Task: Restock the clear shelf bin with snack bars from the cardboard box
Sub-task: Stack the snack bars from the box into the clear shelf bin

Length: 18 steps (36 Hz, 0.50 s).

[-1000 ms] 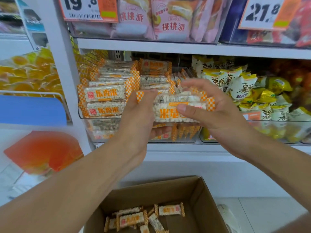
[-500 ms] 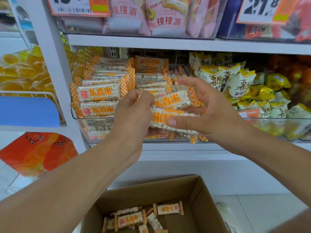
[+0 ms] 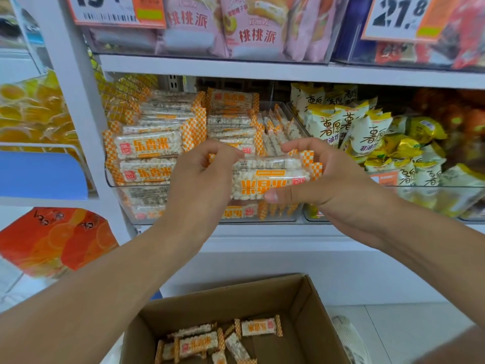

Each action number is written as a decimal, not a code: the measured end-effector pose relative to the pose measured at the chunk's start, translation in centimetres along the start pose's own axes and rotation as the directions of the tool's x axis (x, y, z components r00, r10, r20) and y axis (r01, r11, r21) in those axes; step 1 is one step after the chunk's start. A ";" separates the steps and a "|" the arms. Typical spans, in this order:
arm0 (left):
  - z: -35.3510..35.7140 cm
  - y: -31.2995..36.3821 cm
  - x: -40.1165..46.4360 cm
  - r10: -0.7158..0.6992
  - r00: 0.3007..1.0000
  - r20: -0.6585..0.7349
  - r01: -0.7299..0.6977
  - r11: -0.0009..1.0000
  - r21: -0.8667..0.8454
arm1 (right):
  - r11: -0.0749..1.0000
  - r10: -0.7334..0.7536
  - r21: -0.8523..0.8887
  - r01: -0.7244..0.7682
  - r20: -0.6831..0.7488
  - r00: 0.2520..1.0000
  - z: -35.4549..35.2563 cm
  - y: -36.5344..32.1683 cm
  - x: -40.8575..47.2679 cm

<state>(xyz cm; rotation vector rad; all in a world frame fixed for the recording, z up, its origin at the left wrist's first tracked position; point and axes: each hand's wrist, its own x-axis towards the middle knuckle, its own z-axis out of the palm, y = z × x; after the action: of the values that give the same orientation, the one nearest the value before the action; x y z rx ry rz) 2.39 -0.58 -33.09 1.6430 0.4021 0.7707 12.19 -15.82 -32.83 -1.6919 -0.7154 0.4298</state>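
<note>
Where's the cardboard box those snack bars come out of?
The cardboard box sits at the bottom centre of the head view, on the floor below the shelf, under both forearms, with a few snack bars inside.

The white shelf [image 3: 262, 232] carries the clear shelf bin [image 3: 147, 203] at nine o'clock, a second clear bin [image 3: 446, 203] touching it at three. The cardboard box [image 3: 301, 311] sits on the floor [image 3: 406, 334] at six.

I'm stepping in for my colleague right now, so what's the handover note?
Left hand and right hand: together gripping a small stack of snack bars in front of the clear shelf bin.
Done: bin already holds tall stacks on its left side.
Left: set this stack into the bin, then fetch the few bars lying in the cardboard box below.
</note>
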 end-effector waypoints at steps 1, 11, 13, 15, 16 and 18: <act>0.0 0.1 -0.1 0.021 1.000 0.008 -0.021 1.000 0.015 | 1.000 0.003 0.016 -0.004 0.021 1.000 0.0 0.1 0.0; -0.2 0.5 -0.1 0.029 0.995 0.096 -0.026 0.999 -0.036 | 0.950 -0.168 -0.244 0.194 0.121 0.978 -0.1 -1.3 -0.5; -0.6 0.5 0.1 0.061 0.991 0.115 -0.056 0.997 -0.044 | 0.950 -0.184 -0.237 0.205 0.106 0.977 -0.1 -1.4 -0.3; -0.9 1.0 0.3 0.079 0.984 0.161 -0.072 0.996 -0.051 | 0.952 -0.210 -0.206 0.225 0.091 0.973 -0.1 -1.5 -0.1; -1.1 1.3 0.4 0.104 0.979 0.175 -0.101 0.995 -0.024 | 0.961 -0.215 -0.159 0.225 0.082 0.973 -0.1 -1.6 0.0; -1.9 1.8 0.9 0.220 0.966 0.136 -0.236 0.965 0.114 | 0.976 -0.204 -0.068 0.207 0.043 0.978 -0.3 -1.6 0.5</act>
<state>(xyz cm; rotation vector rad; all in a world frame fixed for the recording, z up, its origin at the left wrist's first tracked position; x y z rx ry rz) 1.45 1.03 -31.03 1.8710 0.1799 0.8233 12.36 -15.48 -31.13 -1.6606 -0.9324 0.2917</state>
